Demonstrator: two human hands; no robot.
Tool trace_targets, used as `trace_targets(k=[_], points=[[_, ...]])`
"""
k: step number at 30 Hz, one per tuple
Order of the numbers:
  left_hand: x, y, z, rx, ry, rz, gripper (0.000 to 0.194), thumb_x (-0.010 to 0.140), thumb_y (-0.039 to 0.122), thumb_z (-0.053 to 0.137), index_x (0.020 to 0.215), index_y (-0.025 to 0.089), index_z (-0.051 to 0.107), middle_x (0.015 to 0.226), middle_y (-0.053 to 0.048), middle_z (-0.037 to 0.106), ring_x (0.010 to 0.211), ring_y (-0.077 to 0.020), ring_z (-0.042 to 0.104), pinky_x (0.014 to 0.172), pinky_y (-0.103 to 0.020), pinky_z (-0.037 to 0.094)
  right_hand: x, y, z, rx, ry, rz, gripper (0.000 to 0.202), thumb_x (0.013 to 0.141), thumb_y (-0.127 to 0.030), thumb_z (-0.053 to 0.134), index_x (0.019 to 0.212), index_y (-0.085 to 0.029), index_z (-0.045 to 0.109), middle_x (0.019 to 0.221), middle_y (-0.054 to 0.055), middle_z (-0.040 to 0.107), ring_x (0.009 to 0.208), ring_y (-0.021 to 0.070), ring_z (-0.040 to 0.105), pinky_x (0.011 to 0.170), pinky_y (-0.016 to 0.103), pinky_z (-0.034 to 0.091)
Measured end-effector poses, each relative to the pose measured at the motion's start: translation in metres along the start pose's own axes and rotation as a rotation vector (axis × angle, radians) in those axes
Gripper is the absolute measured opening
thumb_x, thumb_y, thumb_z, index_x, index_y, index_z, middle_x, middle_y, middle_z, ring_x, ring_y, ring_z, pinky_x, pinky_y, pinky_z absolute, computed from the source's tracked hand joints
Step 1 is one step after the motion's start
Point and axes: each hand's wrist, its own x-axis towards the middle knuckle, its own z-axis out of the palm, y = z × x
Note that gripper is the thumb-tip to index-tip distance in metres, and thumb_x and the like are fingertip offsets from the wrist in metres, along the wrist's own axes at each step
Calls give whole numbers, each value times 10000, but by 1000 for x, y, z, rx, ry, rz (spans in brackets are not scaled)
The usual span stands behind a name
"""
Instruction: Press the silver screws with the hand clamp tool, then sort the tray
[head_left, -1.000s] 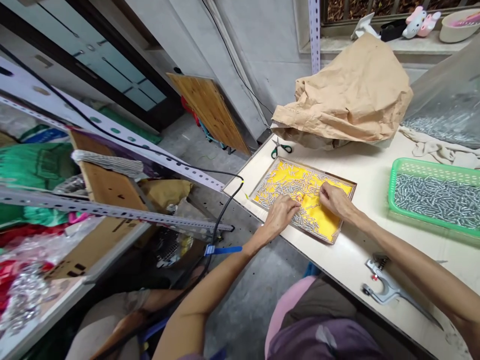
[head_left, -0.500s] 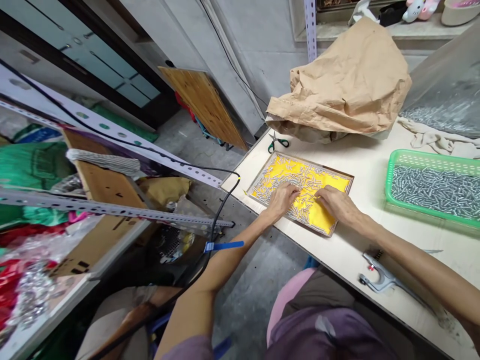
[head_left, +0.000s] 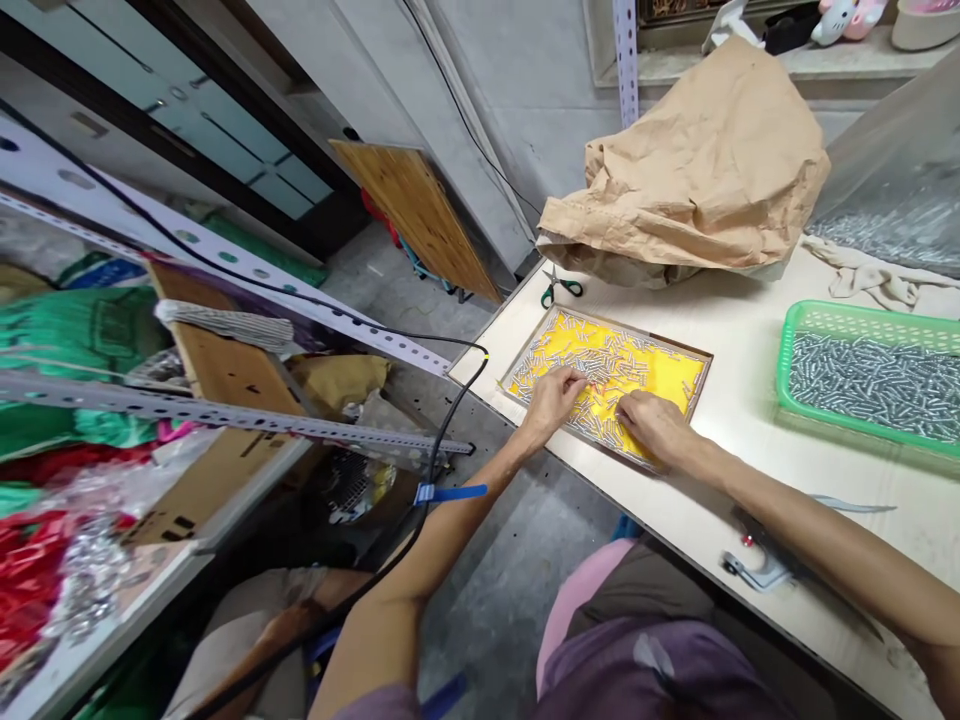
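A shallow framed tray (head_left: 675, 345) with a yellow bottom lies on the table, strewn with many small silver metal pins (head_left: 592, 360). My left hand (head_left: 553, 400) is over the tray's near left part, thumb and fingers pinched together among the pins. To its right, my right hand (head_left: 654, 425) rests low over the tray's near edge with the fingers curled and closed. Anything between the fingertips of either hand is too small to make out. The pins lie thickest toward the left and middle, while yellow shows more on the right.
A green basket (head_left: 862, 422) full of similar metal pieces stands at right. Green-handled scissors (head_left: 559, 288) lie behind the tray, near a crumpled brown paper bag (head_left: 697, 180). A metal tool (head_left: 757, 570) sits under my right forearm. A black cable (head_left: 450, 395) hangs at left.
My right hand has moved left and nearer to me across the tray, closer to my left hand. My left hand stays in nearly the same place. The view has shifted slightly.
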Motion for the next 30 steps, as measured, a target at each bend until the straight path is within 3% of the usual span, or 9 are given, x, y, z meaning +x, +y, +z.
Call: trace_targets(k=[2,4,8,10,14,18,22,26,30], points=[[0,0,-5,-57,20,-44,111,796,211,584,742,181,677,726,-10,682,650,-138,587,634,-243,468,0,2,-3,-47,36,71,241,962,-165,442,1095,-182,643,983,114,655,902,219,594,673,293,391],[0,0,-8,-106,34,-63,110,787,229,593,745,180,682,734,-10,693,665,-139,601,641,-238,480,0,3,-3,-62,90,49,292,961,-167,446,1185,-205,628,1002,117,645,906,226,580,686,304,389],[0,-4,-7,-149,20,-99,134,806,242,588,790,173,701,742,-10,697,681,-138,618,674,-243,506,7,-3,3,10,114,-309,240,943,-256,538,1135,-262,682,990,83,622,903,205,532,746,307,376],[0,-8,-6,-126,31,-80,154,831,234,579,849,174,720,773,-17,697,706,-141,623,698,-253,517,13,-6,8,1,116,-417,187,924,-259,570,1044,-250,713,1003,83,618,913,207,506,759,314,362],[-2,-21,-8,37,167,70,243,886,242,568,1076,197,714,1021,-80,685,968,-194,625,897,-344,508,24,3,10,-94,165,-326,182,920,-207,535,909,-205,717,1003,111,628,916,232,478,734,335,343],[0,-38,-12,245,267,129,349,951,343,495,1247,219,633,1376,-115,539,1357,-268,402,1123,-472,344,25,13,5,-84,234,-291,217,944,-202,489,988,-214,701,1021,99,653,934,239,475,751,340,343],[9,-51,-15,361,247,72,450,979,416,402,1361,222,542,1547,-119,365,1493,-334,144,1157,-588,227,35,-3,9,-60,216,-428,273,976,-258,463,1175,-278,649,1180,57,654,1048,247,485,787,350,338],[17,-60,-15,428,192,-22,490,999,399,308,1407,199,494,1567,-131,330,1497,-356,118,1138,-631,226,56,-23,19,-124,187,-606,328,986,-240,429,1265,-298,593,1363,43,573,1253,272,410,850,380,317],[18,-60,-15,446,121,-73,493,1000,352,310,1444,186,448,1574,-119,320,1496,-336,142,1164,-591,217,68,-12,22,-173,174,-615,283,953,-267,505,1211,-267,624,1323,56,608,1294,292,392,898,411,291]])
